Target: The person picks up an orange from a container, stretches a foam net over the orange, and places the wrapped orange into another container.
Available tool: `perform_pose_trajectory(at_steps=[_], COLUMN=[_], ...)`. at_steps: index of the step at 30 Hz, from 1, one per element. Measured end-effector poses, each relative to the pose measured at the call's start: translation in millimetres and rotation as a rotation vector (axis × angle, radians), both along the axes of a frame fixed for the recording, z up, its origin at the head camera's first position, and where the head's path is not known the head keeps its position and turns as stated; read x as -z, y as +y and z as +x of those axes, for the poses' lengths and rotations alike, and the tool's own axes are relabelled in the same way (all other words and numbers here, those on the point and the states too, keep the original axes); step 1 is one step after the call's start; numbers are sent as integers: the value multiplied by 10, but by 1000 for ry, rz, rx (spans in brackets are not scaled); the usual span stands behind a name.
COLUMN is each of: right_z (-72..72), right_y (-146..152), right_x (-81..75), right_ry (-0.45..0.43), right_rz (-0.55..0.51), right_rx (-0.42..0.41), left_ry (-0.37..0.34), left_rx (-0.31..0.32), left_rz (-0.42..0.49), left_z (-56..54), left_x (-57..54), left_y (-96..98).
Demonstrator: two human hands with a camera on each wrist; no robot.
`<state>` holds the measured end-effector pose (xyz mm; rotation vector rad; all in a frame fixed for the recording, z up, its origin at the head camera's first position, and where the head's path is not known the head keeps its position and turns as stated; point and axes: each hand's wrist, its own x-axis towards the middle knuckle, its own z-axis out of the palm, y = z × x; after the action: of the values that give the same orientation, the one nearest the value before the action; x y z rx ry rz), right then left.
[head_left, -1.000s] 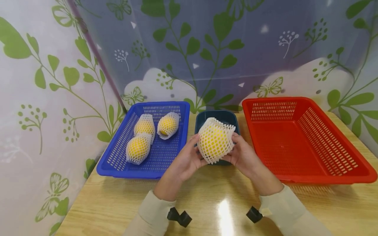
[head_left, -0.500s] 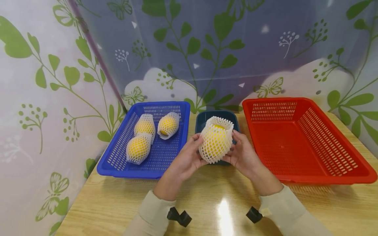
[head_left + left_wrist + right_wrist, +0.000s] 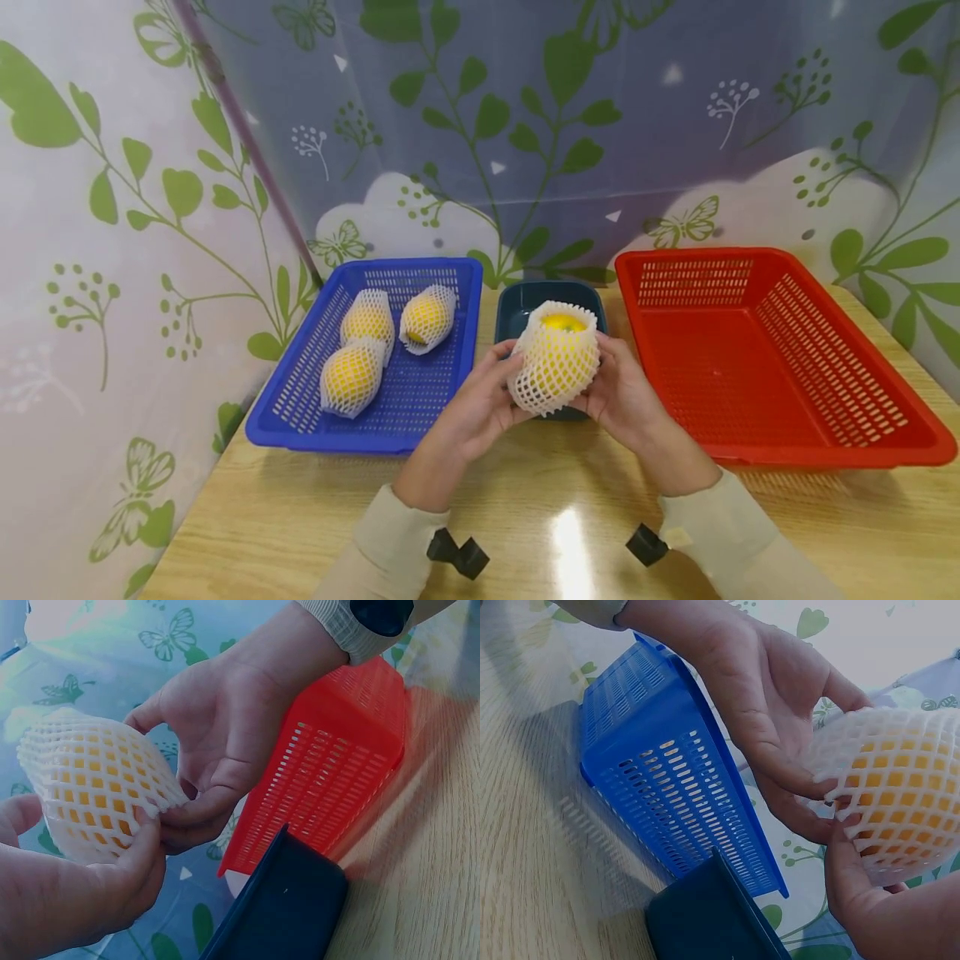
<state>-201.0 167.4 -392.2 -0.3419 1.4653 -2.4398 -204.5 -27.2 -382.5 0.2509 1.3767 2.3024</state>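
Both hands hold up a yellow fruit (image 3: pixel 562 323) in a white foam net (image 3: pixel 557 367), above the near side of a dark teal bin (image 3: pixel 551 292). My left hand (image 3: pixel 487 392) grips the net's left side, and my right hand (image 3: pixel 621 383) its right side. The net's top is open, baring the fruit's crown. In the left wrist view, fingers of both hands pinch the net's lower edge (image 3: pixel 154 810). The right wrist view also shows left fingers (image 3: pixel 802 784) and right fingers (image 3: pixel 847 862) meeting at that edge. The fruit's exact kind is unclear.
At left stands a blue basket (image 3: pixel 420 437) with three netted yellow fruits (image 3: pixel 351 379). A red basket (image 3: pixel 712 367) is at right, its bottom bare. All stand on a wooden table (image 3: pixel 525 517) before a patterned curtain (image 3: pixel 637 183).
The held fruit has turned in the hands, so the net's open top now faces the head camera and more of the yellow crown shows. The baskets have not moved.
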Motion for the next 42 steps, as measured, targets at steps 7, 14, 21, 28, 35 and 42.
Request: perform_pose_trajectory(at_steps=[7, 14, 21, 28, 35, 42], right_z=[11, 2, 3, 9, 14, 13], right_y=[-11, -27, -38, -40, -34, -40], right_x=[10, 14, 2, -7, -4, -11], right_ry=[14, 6, -12, -17, -11, -16], right_rz=[16, 17, 10, 1, -4, 12], right_rx=[11, 16, 15, 18, 6, 13], left_ry=[-27, -24, -18, -24, -32, -48], left_rx=[-17, 12, -44, -50, -31, -47], left_rz=[1, 0, 24, 23, 11, 32], left_z=[17, 21, 4, 1, 4, -4], left_x=[-11, -17, -1, 23, 14, 24], left_y=[-1, -29, -6, 1, -3, -1])
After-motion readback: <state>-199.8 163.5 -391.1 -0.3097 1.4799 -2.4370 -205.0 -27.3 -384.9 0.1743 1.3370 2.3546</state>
